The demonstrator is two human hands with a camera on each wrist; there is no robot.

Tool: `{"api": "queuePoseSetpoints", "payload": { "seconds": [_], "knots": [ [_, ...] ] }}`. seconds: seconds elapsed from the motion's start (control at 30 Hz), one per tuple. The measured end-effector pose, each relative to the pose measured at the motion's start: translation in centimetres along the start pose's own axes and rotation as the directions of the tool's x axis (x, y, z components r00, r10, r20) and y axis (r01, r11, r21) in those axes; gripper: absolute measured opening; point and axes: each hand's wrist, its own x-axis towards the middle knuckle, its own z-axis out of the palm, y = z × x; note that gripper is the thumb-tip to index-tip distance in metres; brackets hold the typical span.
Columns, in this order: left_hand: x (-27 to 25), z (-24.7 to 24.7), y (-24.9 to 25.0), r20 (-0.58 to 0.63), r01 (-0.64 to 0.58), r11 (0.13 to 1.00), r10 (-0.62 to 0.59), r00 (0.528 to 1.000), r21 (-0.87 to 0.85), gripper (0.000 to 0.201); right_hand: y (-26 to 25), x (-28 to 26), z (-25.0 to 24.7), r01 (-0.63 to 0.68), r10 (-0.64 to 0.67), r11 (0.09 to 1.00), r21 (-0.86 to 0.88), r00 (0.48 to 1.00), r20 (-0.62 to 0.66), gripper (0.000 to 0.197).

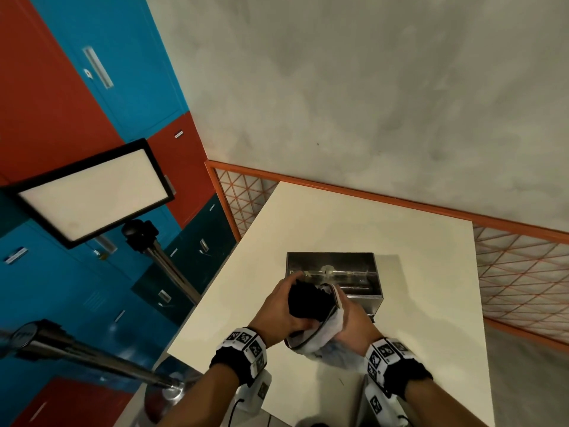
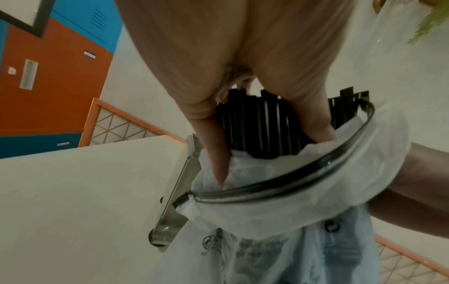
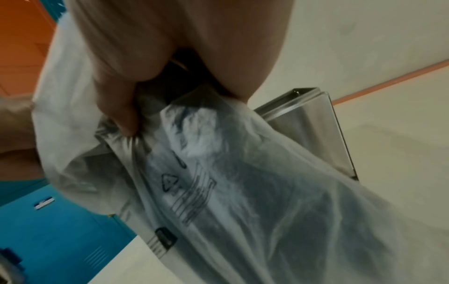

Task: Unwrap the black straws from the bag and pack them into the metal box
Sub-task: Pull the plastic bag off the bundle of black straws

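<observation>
Across the cream-white rectangular table point(image 1: 338, 217) stood the open, shiny rectangular metal box point(image 1: 334, 274), and it appeared to hold no straws yet, though its floor was partly hidden behind the hands. Just in front of it, lifted off the table, hung the translucent white plastic bag point(image 3: 243, 192) with grey printing and a dark zip rim point(image 2: 303, 184) — its mouth rolled down and its lower part slack.

Out of that mouth stood the bundle of thin black plastic straws point(image 2: 262, 124), upright and packed close together. The right hand point(image 1: 354, 328) had its fingers curled into the bag's film just under the rim, bunching it. The left hand point(image 1: 283, 306) was clamped round the top of the bundle, thumb on one side and fingers on the other.

By my reading, the unwrapping was about halfway: the bundle's upper part was bare, its lower part was probably inside the bag — the view there was blurred. Freeing the straws and laying them in the box remained.
</observation>
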Motion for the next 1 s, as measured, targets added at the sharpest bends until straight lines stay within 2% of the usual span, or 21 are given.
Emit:
{"api": "queuePoseSetpoints", "payload": {
  "seconds": [0.1,0.2,0.23,0.4,0.5,0.6,0.67,0.83,1.0],
  "knots": [
    [0.3,0.0,0.0,-0.040,0.009,0.998,-0.012,0.999,-0.062,0.078,-1.6,0.0,-1.1,0.055,-0.056,0.998,-0.003,0.998,-0.043,0.077],
    [0.9,-0.1,0.1,-0.077,0.034,0.991,-0.044,0.996,-0.132,0.061,-4.4,-0.1,-3.3,0.117,-0.121,0.991,-0.058,0.990,-0.073,0.047],
    [1.3,-0.2,0.3,-0.088,0.039,0.988,-0.053,0.995,-0.151,0.057,-5.3,0.0,-4.3,0.141,-0.147,0.987,-0.081,0.987,-0.070,0.043],
    [3.6,-0.3,2.5,-0.128,0.010,0.952,-0.052,0.990,-0.305,0.049,-7.8,0.6,-8.6,0.220,-0.211,0.965,-0.145,0.975,0.074,0.050],
    [5.3,0.3,3.5,-0.131,0.006,0.922,-0.061,0.989,-0.388,0.049,-8.1,0.9,-9.9,0.313,-0.309,0.838,-0.448,0.947,0.083,0.062],
    [6.7,1.7,3.3,-0.120,0.016,0.898,-0.077,0.990,-0.441,0.046,-7.9,2.4,-10.5,0.193,-0.190,0.796,-0.573,0.980,0.066,0.058],
    [7.3,2.6,3.4,-0.103,0.030,0.884,-0.087,0.991,-0.466,0.045,-7.5,3.4,-10.6,0.180,-0.176,0.751,-0.636,0.982,0.070,0.061],
    [8.3,3.4,4.0,-0.055,0.067,0.864,-0.108,0.993,-0.499,0.058,-7.6,5.6,-11.5,0.154,-0.179,0.630,-0.761,0.983,0.050,0.053],
    [9.0,2.8,4.2,0.026,0.166,0.736,-0.198,0.980,-0.656,0.041,-8.0,7.0,-11.9,0.185,-0.218,0.543,-0.819,0.973,0.075,0.048]
  ]
}}
